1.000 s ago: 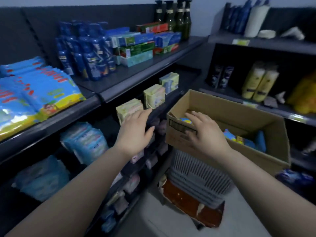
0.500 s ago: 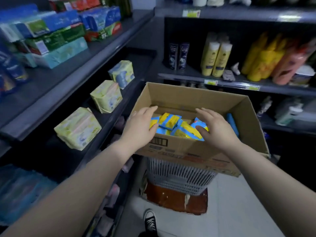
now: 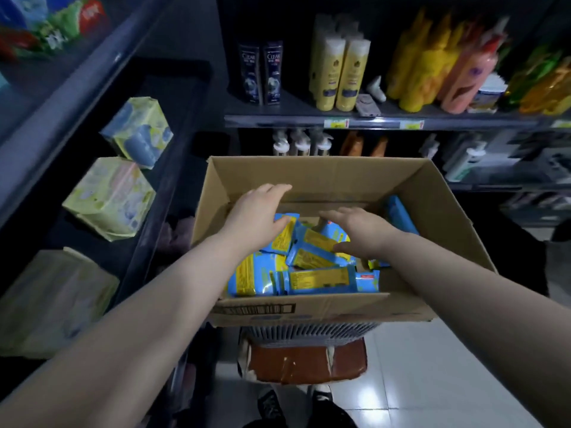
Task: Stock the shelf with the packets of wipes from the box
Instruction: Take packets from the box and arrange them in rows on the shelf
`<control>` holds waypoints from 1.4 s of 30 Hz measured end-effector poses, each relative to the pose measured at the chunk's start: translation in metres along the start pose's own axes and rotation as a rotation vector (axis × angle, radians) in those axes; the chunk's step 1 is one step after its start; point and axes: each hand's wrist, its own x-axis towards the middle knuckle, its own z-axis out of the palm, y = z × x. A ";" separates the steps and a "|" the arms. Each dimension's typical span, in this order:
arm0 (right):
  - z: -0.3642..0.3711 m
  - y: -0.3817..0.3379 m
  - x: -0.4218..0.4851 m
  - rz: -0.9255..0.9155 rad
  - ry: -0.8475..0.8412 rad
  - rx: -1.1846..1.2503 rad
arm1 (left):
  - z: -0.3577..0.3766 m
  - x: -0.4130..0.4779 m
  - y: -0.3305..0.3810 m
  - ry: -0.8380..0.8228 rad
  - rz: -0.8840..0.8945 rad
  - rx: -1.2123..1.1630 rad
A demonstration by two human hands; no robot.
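An open cardboard box (image 3: 324, 177) stands before me on a grey basket. Several blue and yellow packets of wipes (image 3: 315, 281) lie jumbled inside it. My left hand (image 3: 255, 213) reaches into the left half of the box, fingers straight, thumb touching a packet. Over the packets in the middle hovers my right hand (image 3: 360, 228), fingers spread and pointing left, with nothing gripped. The dark shelf (image 3: 160, 193) on the left carries pale yellow-green tissue packs (image 3: 109, 197).
The grey plastic basket (image 3: 309, 332) under the box sits on a brown carton (image 3: 306, 361). Shampoo and lotion bottles (image 3: 340, 72) fill the shelves straight ahead. My shoes (image 3: 270, 404) stand on white floor tiles below. Green and red packs (image 3: 61, 26) lie on the upper left shelf.
The view has tilted down and toward the box. Both hands have moved from the box's near rim further inside, over the packets.
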 end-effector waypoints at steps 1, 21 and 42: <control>0.001 -0.001 0.008 -0.024 -0.027 -0.034 | 0.002 0.000 -0.002 0.001 0.004 -0.006; -0.016 0.003 0.008 -0.333 0.712 0.373 | -0.002 0.000 0.000 -0.046 -0.386 -0.647; 0.034 0.025 0.053 -0.282 -0.251 -0.428 | 0.007 0.006 -0.026 0.061 -0.400 -0.511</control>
